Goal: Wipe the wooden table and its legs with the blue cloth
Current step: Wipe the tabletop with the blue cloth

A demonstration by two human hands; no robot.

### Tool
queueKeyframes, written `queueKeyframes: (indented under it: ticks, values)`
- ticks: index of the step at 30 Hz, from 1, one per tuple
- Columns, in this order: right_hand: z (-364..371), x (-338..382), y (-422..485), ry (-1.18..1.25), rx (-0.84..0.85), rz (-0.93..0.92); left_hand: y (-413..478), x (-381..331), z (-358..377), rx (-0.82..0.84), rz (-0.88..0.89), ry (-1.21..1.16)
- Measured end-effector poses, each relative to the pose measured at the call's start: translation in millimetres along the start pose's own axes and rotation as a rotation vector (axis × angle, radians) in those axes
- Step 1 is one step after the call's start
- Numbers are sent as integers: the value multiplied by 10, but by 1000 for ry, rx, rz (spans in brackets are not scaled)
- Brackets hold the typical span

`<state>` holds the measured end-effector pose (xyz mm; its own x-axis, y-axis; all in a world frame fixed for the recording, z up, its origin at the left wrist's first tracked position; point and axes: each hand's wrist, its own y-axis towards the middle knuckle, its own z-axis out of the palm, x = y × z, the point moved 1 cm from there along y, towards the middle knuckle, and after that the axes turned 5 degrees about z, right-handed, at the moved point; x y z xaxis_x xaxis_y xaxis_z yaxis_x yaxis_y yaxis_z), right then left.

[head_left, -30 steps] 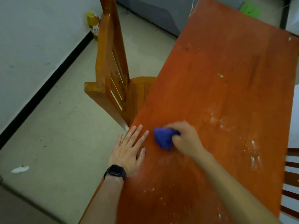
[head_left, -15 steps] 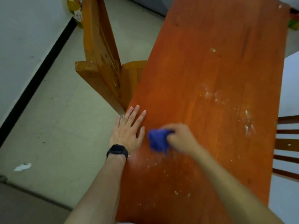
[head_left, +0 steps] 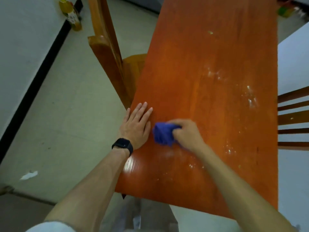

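Observation:
The long reddish wooden table (head_left: 209, 67) runs away from me, with white dust and crumbs on its right half and near end. My right hand (head_left: 186, 133) grips the crumpled blue cloth (head_left: 163, 135) and holds it against the tabletop near the left edge. My left hand (head_left: 137, 124), with a black watch on the wrist, rests flat on the table's left edge, fingers straight, just left of the cloth. The table's legs are hidden under the top.
A wooden chair (head_left: 108, 52) is tucked in at the table's left side, its back close to my left hand. Another chair's dark slats (head_left: 292, 114) show at the right edge. A yellow bottle (head_left: 71, 14) stands by the wall. A white scrap (head_left: 29, 174) lies on the floor.
My right hand has dragged the cloth toward me along the table, down past the palm of my left hand. The left hand has stayed flat on the edge. The view has tilted down.

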<state>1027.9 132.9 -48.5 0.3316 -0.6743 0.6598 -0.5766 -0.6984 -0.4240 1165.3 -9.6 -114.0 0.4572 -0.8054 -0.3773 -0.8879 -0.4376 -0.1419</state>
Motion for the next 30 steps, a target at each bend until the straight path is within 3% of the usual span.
queueKeyframes:
  ticks: [4, 8, 10, 12, 14, 17, 20, 23, 27, 30]
  values:
    - [-102, 116, 579, -147, -293, 8, -723, -9, 87, 35, -86, -48]
    - [545, -109, -160, -179, -382, 15, -1298, -65, 202, 61, -113, -23]
    - [841, -208, -830, -188, -282, -62, -1341, -55, 231, 85, -112, -17]
    - [958, -269, -1342, -235, -64, -115, -1297, -63, 222, 101, -112, 1]
    - [863, -247, -1349, -190, 83, -92, -1255, -68, 235, 100, -115, 21]
    - [638, -82, -798, 7, -118, 7, -1246, -75, 254, 77, -101, -11]
    - [670, -19, -444, -83, -358, 14, -1256, -58, 279, 38, -100, -17]
    - [1067, -162, -934, -180, -468, -24, -1288, -40, 291, 35, -87, -26]
    - [1436, -404, -1977, -163, -223, -115, -1268, -46, 278, 29, -86, -36]
    - [1196, -379, -1867, -116, -152, -79, -1264, -51, 305, 29, -93, -42]
